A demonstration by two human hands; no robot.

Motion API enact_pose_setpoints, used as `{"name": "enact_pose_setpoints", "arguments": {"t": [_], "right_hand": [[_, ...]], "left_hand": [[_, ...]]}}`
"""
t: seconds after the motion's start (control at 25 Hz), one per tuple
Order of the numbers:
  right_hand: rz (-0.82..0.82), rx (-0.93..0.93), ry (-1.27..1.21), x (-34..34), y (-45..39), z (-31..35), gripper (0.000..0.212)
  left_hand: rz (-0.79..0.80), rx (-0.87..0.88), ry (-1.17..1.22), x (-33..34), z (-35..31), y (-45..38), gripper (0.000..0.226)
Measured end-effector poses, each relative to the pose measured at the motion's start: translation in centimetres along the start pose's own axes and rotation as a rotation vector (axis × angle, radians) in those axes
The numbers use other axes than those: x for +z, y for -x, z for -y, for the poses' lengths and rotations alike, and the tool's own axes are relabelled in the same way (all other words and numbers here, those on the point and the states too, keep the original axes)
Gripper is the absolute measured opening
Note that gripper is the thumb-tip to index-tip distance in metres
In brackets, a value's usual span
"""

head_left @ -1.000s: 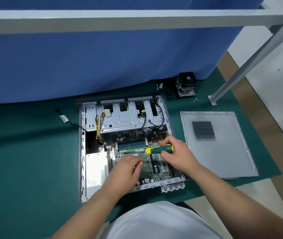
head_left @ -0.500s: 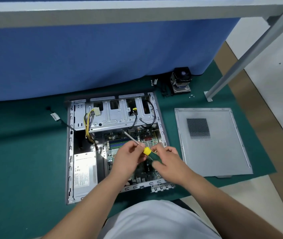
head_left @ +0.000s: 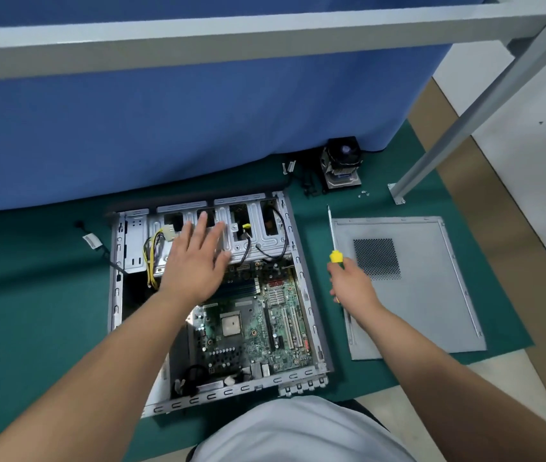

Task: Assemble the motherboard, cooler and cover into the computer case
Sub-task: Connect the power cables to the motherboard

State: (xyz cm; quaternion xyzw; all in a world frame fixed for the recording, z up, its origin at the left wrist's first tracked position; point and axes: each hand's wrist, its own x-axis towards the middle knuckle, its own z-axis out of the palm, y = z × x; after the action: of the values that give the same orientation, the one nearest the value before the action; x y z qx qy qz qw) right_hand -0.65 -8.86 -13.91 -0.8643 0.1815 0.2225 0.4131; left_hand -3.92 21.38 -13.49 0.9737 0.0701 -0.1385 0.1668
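Motherboard [head_left: 251, 325] lies flat in the floor of the open computer case [head_left: 308, 295], which itself lies on its side on the green mat [head_left: 31, 328] so that the board faces upward and can be worked on from above; the processor socket near the board's middle is bare, which suggests the cooler is not yet fitted. Left hand [head_left: 195, 261] is spread with fingers [head_left: 203, 228] straight and released, holding nothing, over the drive cage [head_left: 255, 228] at the far end of the case; whether it touches the metal cannot be told. Right hand [head_left: 351, 285] is just outside the case's right wall, its fingers clenched around the handle of the screwdriver [head_left: 334, 248], whose shaft points away from the person, over the strip of mat between the case and the cover [head_left: 408, 285]. That cover lies flat to the right of the case, vent grille up, probably parked there because it goes on last. Cooler [head_left: 341, 165] stands beyond the far right corner of the case, fan upward, against the blue curtain [head_left: 165, 128], with small loose screws [head_left: 363, 194] just to its right, near at hand for mounting. Yellow and black cables [head_left: 151, 258] trail from the drive cage toward the board.
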Motion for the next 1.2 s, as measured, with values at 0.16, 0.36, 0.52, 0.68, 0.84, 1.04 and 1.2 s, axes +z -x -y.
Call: {"name": "enact_pose_setpoints", "arguments": {"t": [0.16, 0.36, 0.52, 0.68, 0.84, 1.04, 1.2], "right_hand": [[0.105, 0.143, 0.28, 1.5, -5.0, -0.7, 0.021], [0.066, 0.16, 0.487, 3.3, -8.1, -0.9, 0.023], [0.002, 0.087, 0.545, 4.0, -9.5, -0.2, 0.037], [0.031, 0.076, 0.596, 4.6, -9.6, -0.4, 0.036], [0.069, 0.127, 0.514, 4.0, -9.5, -0.1, 0.041], [-0.014, -0.06, 0.395, 2.2, -5.9, 1.1, 0.041], [-0.205, -0.48, 0.233, 1.4, 0.9, 2.3, 0.026]], "left_hand": [[0.097, -0.046, -0.083, 1.6, 0.5, -0.8, 0.068], [0.139, -0.053, -0.099, 1.3, 1.0, -1.0, 0.069], [0.136, -0.051, -0.092, 1.4, 0.9, -1.0, 0.069], [0.125, -0.048, -0.088, 1.5, 0.9, -1.0, 0.069], [0.115, -0.04, -0.072, 1.5, 0.9, -0.9, 0.07], [0.165, -0.047, -0.089, 1.3, 0.8, -1.1, 0.073], [0.185, 0.035, -0.035, 0.9, 1.3, -0.6, 0.073]]}}
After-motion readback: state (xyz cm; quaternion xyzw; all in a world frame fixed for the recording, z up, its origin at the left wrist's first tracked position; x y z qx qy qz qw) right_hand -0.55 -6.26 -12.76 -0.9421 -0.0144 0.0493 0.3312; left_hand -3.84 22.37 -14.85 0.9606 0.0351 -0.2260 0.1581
